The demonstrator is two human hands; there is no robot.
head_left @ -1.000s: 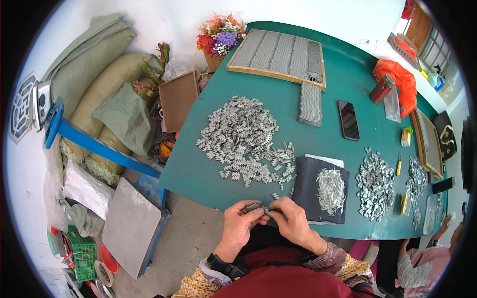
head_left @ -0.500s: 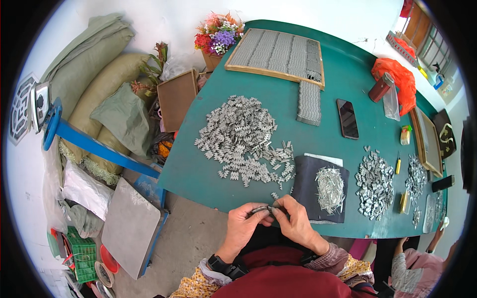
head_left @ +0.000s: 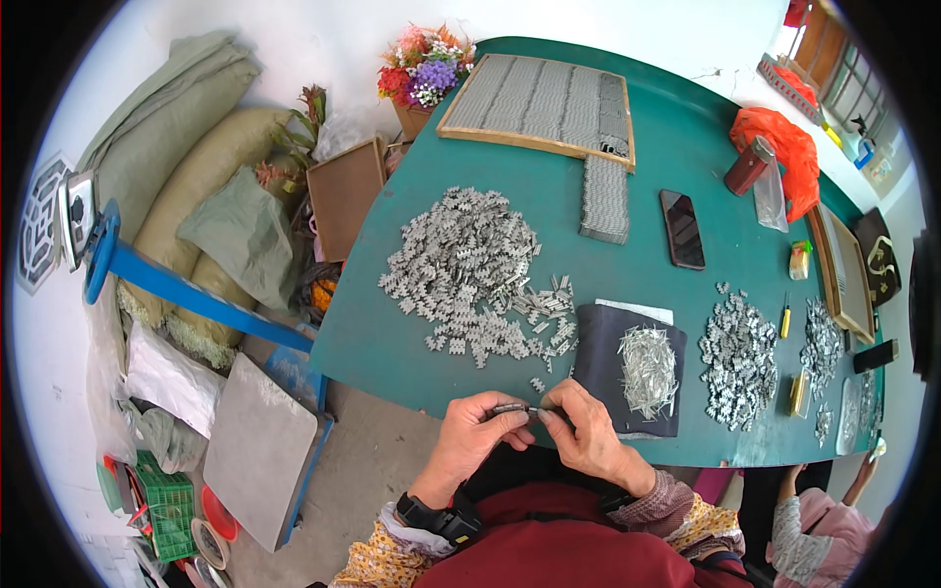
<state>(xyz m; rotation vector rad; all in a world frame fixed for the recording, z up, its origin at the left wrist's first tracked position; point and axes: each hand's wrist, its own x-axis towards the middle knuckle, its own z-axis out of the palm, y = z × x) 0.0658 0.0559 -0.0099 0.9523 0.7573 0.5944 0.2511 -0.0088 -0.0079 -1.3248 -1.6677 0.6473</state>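
Observation:
Close to the table's near edge, my left hand [head_left: 465, 439] pinches a small dark-grey metal piece [head_left: 510, 408] between thumb and fingers. My right hand [head_left: 590, 433] has its thumb and fingertips closed at the right end of that piece; whether it grips something separate is too small to tell. Beyond the hands spreads a big heap of small toothed grey metal pieces [head_left: 461, 265]. Thin silvery pins [head_left: 648, 374] lie in a pile on a dark cloth [head_left: 600, 358], just past my right hand.
A wood-framed tray [head_left: 534, 103] of rows of grey pieces tops the green table [head_left: 363, 333]. Rightward are a phone [head_left: 682, 229], a dark red flask [head_left: 749, 167], another metal heap [head_left: 737, 363] and a yellow-handled tool [head_left: 785, 321]. Another person [head_left: 823, 534] sits lower right.
My left hand has shifted slightly left and up, and the metal piece shows more clearly between the fingers. The whole view has moved a little.

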